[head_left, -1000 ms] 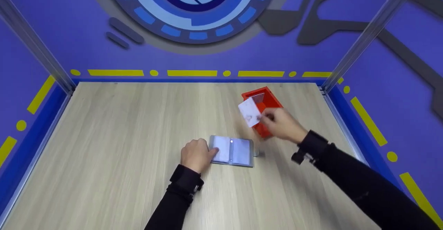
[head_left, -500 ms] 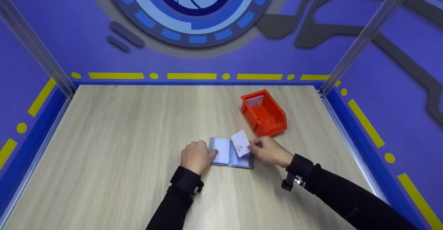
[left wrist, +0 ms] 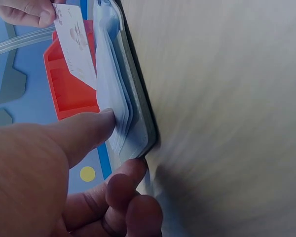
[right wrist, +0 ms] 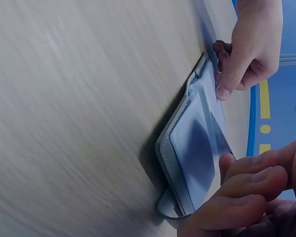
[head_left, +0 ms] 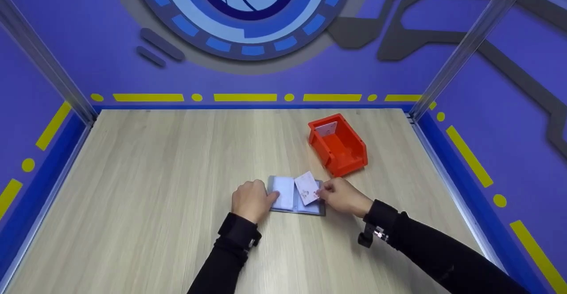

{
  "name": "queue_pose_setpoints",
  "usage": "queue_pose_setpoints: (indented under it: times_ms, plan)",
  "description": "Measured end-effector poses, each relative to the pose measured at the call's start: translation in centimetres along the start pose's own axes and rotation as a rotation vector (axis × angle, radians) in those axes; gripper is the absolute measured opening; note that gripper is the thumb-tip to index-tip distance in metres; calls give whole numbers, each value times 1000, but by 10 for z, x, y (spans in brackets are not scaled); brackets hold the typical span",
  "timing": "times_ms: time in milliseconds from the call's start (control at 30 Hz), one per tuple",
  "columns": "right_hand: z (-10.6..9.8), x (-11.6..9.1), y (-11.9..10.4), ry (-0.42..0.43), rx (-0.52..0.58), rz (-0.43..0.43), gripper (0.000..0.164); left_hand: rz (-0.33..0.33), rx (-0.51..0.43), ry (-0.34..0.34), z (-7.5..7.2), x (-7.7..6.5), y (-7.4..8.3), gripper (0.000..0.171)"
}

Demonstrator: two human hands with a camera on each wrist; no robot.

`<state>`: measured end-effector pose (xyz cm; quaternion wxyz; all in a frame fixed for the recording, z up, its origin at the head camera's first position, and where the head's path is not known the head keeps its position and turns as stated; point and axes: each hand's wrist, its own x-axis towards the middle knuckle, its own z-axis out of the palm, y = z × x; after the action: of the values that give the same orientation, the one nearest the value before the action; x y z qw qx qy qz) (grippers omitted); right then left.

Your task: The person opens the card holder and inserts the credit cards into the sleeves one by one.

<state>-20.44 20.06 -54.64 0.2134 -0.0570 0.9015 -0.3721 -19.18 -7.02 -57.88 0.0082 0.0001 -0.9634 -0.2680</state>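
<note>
A small grey card holder with clear sleeves lies open on the table. My left hand holds its left side; in the left wrist view the thumb presses on the stacked sleeves, with a fingertip at the cover's edge. Between thumb and fingers, my right hand pinches a white card with small pinkish prints by its right edge. The card is tilted over the right-hand sleeve. In the right wrist view it appears nearly edge-on; whether its lower end touches the sleeve I cannot tell.
A red plastic bin stands behind the card holder, to the right. Another printed card leans against its far inner wall. A strap tab sticks out from the holder's right side. Purple-blue panels bound the wooden table.
My right hand has brought the white card from over the red bin toward me to the holder's right side, then slightly lower. My left hand stays on the card holder.
</note>
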Motion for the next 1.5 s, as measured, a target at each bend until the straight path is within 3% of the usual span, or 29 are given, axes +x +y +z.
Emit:
queue_pose_setpoints:
  times_ms: [567, 867, 1200, 1500]
  plan:
    - [1, -1, -2, 5, 28, 55, 24, -21, 7, -14, -2, 1, 1, 62]
    - [6, 3, -6, 0, 2, 22, 26, -26, 13, -20, 0, 2, 0, 62]
    - [12, 3, -10, 16, 8, 49, 23, -32, 5, -46, -2, 2, 1, 64]
    - [15, 9, -19, 14, -76, 24, 30, -25, 6, -32, -1, 1, 1, 64]
